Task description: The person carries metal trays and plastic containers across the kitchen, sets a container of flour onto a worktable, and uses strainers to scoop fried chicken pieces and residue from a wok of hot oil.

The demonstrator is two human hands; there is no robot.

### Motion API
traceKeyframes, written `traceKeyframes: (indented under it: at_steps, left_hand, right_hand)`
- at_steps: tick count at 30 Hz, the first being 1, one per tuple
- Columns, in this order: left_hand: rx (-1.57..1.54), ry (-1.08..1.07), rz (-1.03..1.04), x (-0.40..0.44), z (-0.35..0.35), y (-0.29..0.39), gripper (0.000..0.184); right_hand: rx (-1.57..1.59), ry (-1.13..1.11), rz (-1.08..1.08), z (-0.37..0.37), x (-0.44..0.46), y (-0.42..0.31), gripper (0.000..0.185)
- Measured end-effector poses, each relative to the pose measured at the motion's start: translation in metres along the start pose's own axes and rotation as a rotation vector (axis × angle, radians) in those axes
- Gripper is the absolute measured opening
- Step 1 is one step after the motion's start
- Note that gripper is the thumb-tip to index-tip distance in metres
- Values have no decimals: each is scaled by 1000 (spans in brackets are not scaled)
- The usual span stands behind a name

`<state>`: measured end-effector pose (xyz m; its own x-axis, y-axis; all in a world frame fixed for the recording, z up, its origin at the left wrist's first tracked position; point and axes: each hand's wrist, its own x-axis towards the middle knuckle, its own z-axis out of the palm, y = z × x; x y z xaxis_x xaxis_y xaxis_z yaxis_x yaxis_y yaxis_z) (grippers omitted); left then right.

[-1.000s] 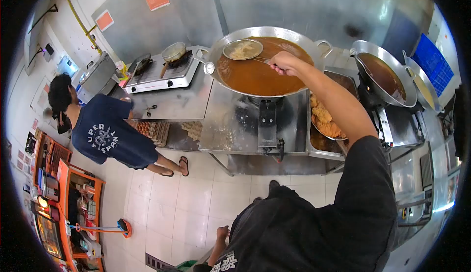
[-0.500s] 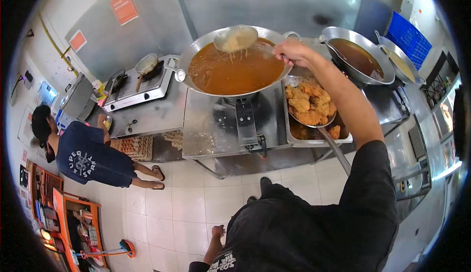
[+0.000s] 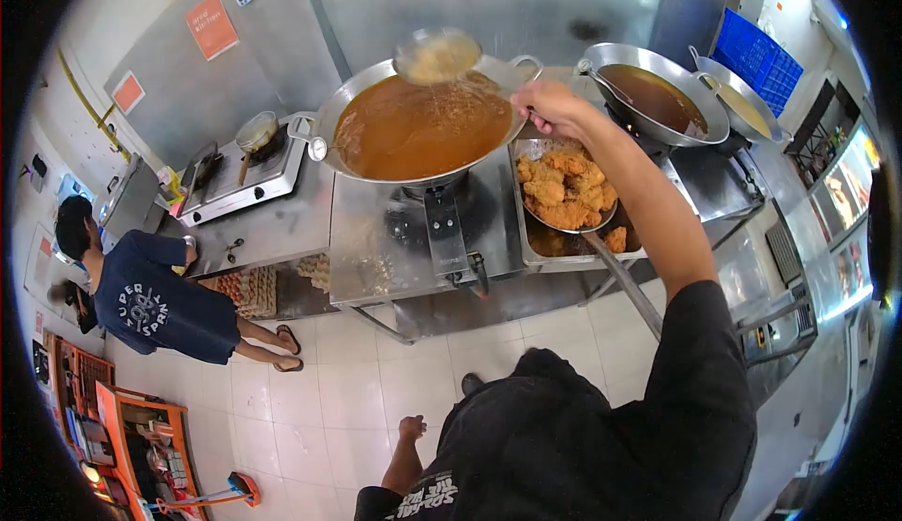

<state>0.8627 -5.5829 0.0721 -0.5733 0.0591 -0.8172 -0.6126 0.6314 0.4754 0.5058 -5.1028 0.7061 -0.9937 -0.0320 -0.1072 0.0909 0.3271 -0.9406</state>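
Observation:
My right hand (image 3: 550, 108) is closed around the handle of a round strainer (image 3: 438, 56), which hangs over the far side of a large wok (image 3: 324, 126). Pale bits lie in the strainer, and fine blurred specks fall toward the brown oil (image 3: 413, 131). Below my right forearm, several pieces of fried chicken (image 3: 564, 187) rest in a second, long-handled strainer (image 3: 625, 286) on a metal tray (image 3: 528, 256). Low at my side hangs my left hand (image 3: 411, 427), its fingers curled with nothing visible in them.
Another wok of dark oil (image 3: 658, 98) and a pan of pale liquid (image 3: 747, 108) stand to the right. A gas stove (image 3: 240, 178) is at left. Egg trays (image 3: 246, 294) sit on the lower shelf. A co-worker (image 3: 155, 286) stands at the left counter.
My view has shifted a little to the right. The strainer has risen slightly above the wok, and the hanging drips have become scattered falling specks. The co-worker's arm has moved.

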Motion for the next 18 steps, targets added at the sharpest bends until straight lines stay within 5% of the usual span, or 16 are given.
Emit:
traceKeyframes:
  at_steps: [1, 3, 5, 11, 14, 18]
  left_hand:
    - [-146, 6, -83, -1, 6, 1, 15]
    - [-235, 18, 373, -5, 5, 7, 13]
    - [-866, 74, -88, -45, 13, 54, 11]
    - [-867, 217, 39, -79, 34, 196, 22]
    - [-951, 100, 172, -116, 64, 297, 27]
    - [-769, -206, 402, -166, 109, 424, 41]
  right_hand:
    - [9, 16, -92, -4, -4, -2, 12]
    - [125, 12, -125, -8, -13, -3, 12]
    - [134, -16, -111, -9, -15, 8, 12]
    - [89, -115, 97, -44, -8, 59, 27]
    - [95, -121, 73, -87, -25, 78, 26]
    - [-270, 137, -165, -153, -55, 122, 26]
